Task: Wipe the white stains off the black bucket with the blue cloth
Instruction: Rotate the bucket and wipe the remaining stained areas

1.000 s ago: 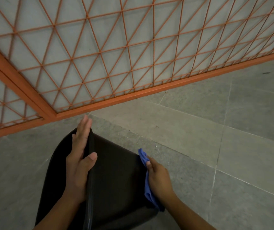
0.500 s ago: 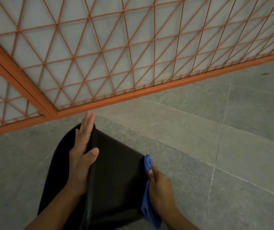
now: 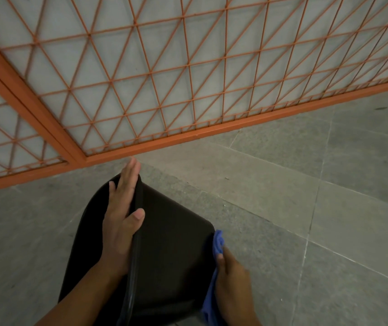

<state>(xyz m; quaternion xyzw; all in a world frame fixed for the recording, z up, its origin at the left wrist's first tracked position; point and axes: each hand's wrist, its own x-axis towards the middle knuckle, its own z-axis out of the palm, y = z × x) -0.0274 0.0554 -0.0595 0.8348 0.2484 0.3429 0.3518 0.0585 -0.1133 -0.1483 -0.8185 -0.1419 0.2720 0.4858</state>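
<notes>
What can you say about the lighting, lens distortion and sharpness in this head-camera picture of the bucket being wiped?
Head view: dim, even light with no hard shadows; the black bucket reads as a near-featureless dark mass, so no white stains show. Wide-angle lens tilts and bows the orange grille. The left hand is fairly sharp; the right hand and blue cloth look slightly soft.

Open grey floor (image 3: 305, 208) fills the frame's right and lower left. The orange mesh fence (image 3: 164, 78) blocks the top; the black bucket (image 3: 171, 243) occupies bottom centre.
</notes>
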